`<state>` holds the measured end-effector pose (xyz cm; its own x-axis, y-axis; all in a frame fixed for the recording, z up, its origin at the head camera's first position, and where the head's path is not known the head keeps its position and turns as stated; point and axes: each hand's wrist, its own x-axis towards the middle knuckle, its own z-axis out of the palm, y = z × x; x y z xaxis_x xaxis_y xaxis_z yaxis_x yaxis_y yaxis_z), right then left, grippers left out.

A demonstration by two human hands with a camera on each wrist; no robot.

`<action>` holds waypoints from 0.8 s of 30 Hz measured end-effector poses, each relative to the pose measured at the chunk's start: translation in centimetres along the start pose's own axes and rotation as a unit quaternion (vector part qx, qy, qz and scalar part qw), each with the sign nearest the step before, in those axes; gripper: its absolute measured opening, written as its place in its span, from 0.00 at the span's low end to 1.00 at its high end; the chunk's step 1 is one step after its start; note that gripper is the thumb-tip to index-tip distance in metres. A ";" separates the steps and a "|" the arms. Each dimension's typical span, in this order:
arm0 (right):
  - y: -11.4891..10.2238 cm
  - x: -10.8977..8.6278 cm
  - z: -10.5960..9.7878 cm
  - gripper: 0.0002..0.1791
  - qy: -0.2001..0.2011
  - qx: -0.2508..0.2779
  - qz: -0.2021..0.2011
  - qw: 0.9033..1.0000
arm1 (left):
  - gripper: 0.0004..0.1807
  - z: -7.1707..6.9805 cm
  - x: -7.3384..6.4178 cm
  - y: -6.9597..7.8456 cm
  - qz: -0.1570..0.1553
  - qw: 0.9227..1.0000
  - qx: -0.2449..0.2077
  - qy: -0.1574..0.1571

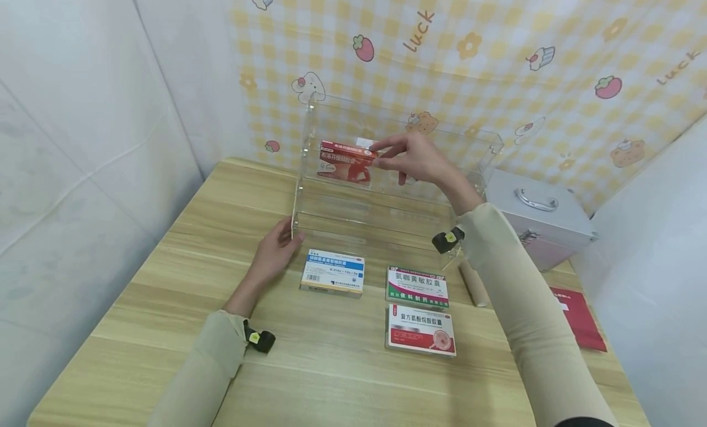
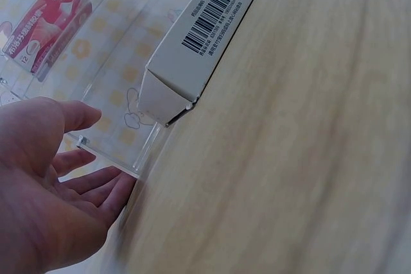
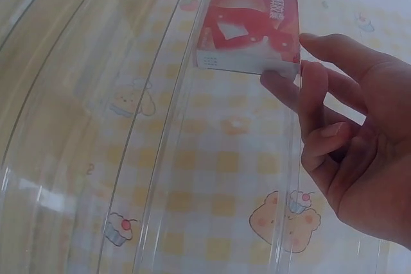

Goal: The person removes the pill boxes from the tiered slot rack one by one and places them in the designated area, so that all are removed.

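A clear acrylic rack with stepped tiers stands at the back of the table. On its upper tier, toward the left, a red medicine box stands with its printed front facing out. My right hand pinches the right end of that box between thumb and fingers, seen closely in the right wrist view. At the rack's lower left corner, my left hand holds the side panel, thumb on one side and fingers on the other. Just right of it lies a blue and white medicine box, whose barcoded side shows in the left wrist view.
In front of the rack lie a green and white medicine box and a red and white one. A silver case stands at the back right, near a tan cylinder and a red flat packet. Patterned cloth hangs behind.
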<state>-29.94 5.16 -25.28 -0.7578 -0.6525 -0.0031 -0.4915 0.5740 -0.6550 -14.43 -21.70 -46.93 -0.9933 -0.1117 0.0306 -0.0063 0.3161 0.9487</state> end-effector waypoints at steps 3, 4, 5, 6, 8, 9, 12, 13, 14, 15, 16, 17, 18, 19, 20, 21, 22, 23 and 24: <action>0.0 0.0 0.0 0.16 -0.001 -0.004 0.001 1.000 | 0.34 0.0 0.0 0.0 0.001 1.000 0.002 0.000; 0.0 0.0 0.0 0.15 0.000 -0.004 0.001 1.000 | 0.34 0.0 0.0 0.0 0.001 1.000 0.002 0.000; 0.0 0.0 0.0 0.14 -0.002 -0.001 0.000 1.000 | 0.34 0.0 0.0 0.0 0.001 1.000 0.002 0.000; 0.0 0.1 0.0 0.14 -0.003 0.003 0.000 1.000 | 0.34 0.0 0.0 0.0 0.001 1.000 0.002 0.000; -0.1 0.1 0.0 0.13 -0.005 0.009 -0.001 1.000 | 0.34 0.0 0.0 0.0 0.001 1.000 0.000 0.000; -0.1 0.2 0.0 0.13 -0.006 0.010 -0.001 1.000 | 0.34 0.0 0.0 0.0 0.002 1.000 -0.001 -0.001; -0.1 0.4 0.1 0.13 -0.007 0.008 -0.005 1.000 | 0.35 0.0 0.0 0.0 0.004 1.000 -0.003 -0.003; -0.1 0.4 0.1 0.13 -0.008 0.006 -0.006 1.000 | 0.35 0.0 0.0 0.0 0.004 1.000 -0.004 -0.003; -0.1 0.5 0.1 0.12 -0.008 0.004 -0.005 1.000 | 0.35 0.0 -0.1 0.0 0.005 1.000 -0.004 -0.004; -0.1 0.5 0.1 0.12 -0.007 0.001 -0.005 1.000 | 0.35 0.0 0.0 0.0 0.005 1.000 -0.004 -0.004; -0.1 0.5 0.1 0.12 -0.007 0.000 -0.004 1.000 | 0.35 0.0 0.0 0.0 0.004 1.000 -0.003 -0.004; -0.1 0.6 0.0 0.12 -0.007 -0.001 -0.002 1.000 | 0.35 0.0 0.0 0.0 0.005 1.000 -0.003 -0.004; -0.1 0.6 0.0 0.12 -0.007 -0.002 0.000 1.000 | 0.35 0.0 0.0 0.0 0.005 1.000 -0.003 -0.003; -0.1 0.6 0.0 0.12 -0.008 -0.001 0.002 1.000 | 0.34 0.0 0.0 0.0 0.005 1.000 -0.003 -0.004; -0.1 0.6 0.0 0.12 -0.009 -0.001 0.003 1.000 | 0.34 0.0 0.0 0.0 0.005 1.000 -0.004 -0.004; -0.2 0.6 0.0 0.12 -0.009 0.001 0.003 1.000 | 0.34 0.0 0.0 0.0 0.005 1.000 -0.005 -0.004; -0.2 0.6 0.0 0.12 -0.011 0.002 0.004 1.000 | 0.34 0.0 0.0 0.0 0.005 1.000 -0.005 -0.004; -0.3 0.6 0.0 0.12 -0.013 0.003 0.004 1.000 | 0.34 0.0 0.0 0.0 0.005 1.000 -0.005 -0.004; -0.4 0.6 0.0 0.13 -0.015 0.005 0.005 1.000 | 0.34 0.0 0.0 0.0 0.004 1.000 -0.006 -0.003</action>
<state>-30.21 4.55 -25.04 -0.7500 -0.6607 -0.0324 -0.4792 0.5764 -0.6619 -14.46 -21.68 -46.91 -0.9941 -0.1030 0.0355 0.0023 0.3060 0.9520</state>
